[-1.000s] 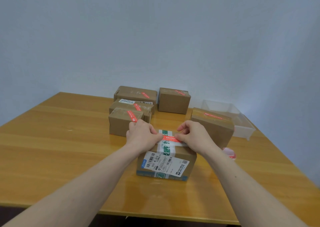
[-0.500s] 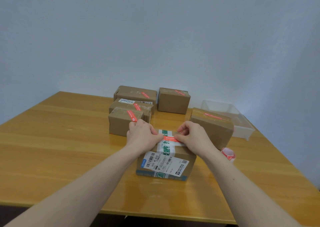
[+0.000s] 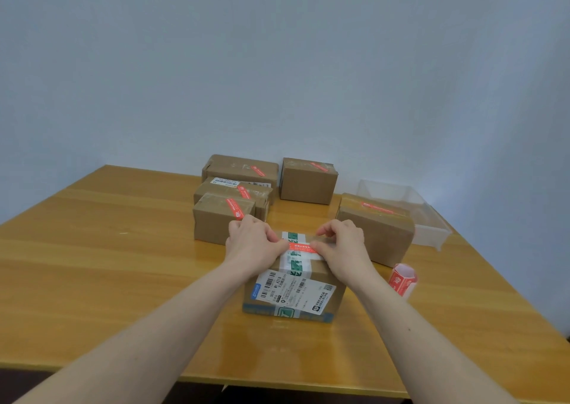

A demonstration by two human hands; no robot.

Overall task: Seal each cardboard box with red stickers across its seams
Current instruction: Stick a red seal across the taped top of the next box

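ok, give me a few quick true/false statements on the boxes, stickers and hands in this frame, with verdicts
1. Both hands, left hand and right hand, press a red rectangular sticker on the nearest brown cardboard box. True.
2. The red sticker roll sits left of that box. False: it lies to its right on the wooden table.
3. The clear plastic tray holds a box. False: no box is in it.
4. Five boxes behind already carry red stickers. True.
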